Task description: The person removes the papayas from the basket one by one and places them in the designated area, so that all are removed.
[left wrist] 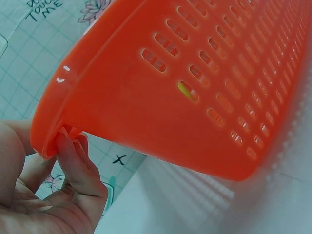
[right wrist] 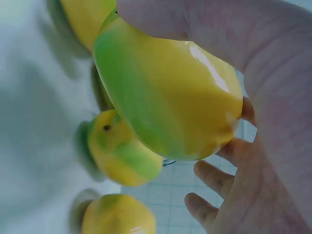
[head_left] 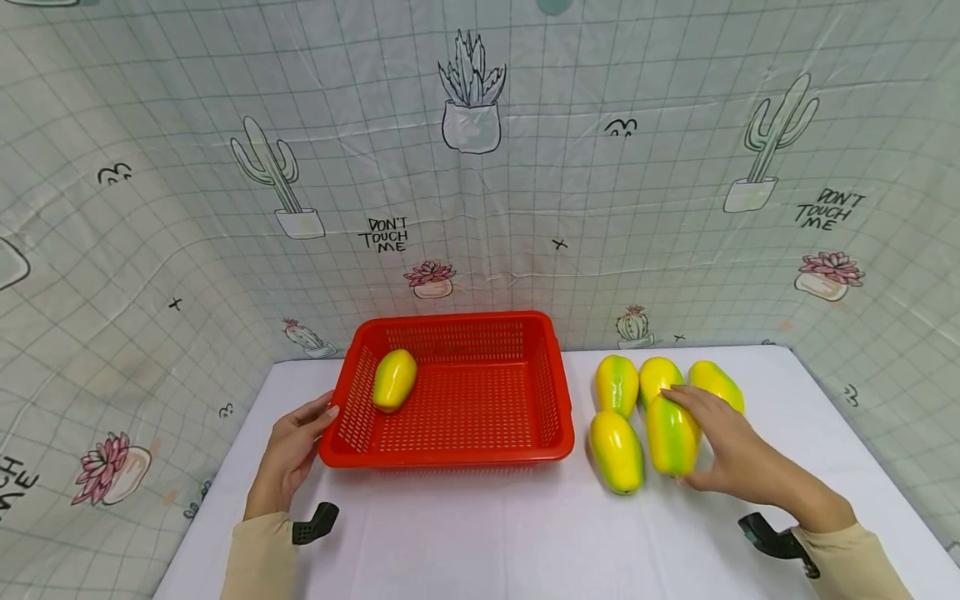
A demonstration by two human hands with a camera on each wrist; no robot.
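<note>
While our left hand (head_left: 288,454) rests at the left rim of the red basket (head_left: 450,450), its fingertips (left wrist: 66,141) hooked under the lip and gripping it, our right hand (head_left: 731,450) wraps around one yellow-green papaya (head_left: 671,435) on the white table (head_left: 480,533). The right wrist view shows the fingers (right wrist: 212,178) curled about the fruit, thumb over its top. This papaya lies to the right of the basket, in a cluster with four others, touching or just beside them: one at the front left (head_left: 617,450) and three behind (head_left: 617,385) (head_left: 657,377) (head_left: 716,383). A sixth papaya (head_left: 394,379) sits inside the basket, against its left wall. We work inside a draped enclosure (a pale grid-patterned cloth (head_left: 150,208) printed with cacti, pink succulents and the words "DON'T TOUCH ME") that rises behind the table and folds around both sides. Black wrist mounts (head_left: 315,523) show near our beige sleeves.
</note>
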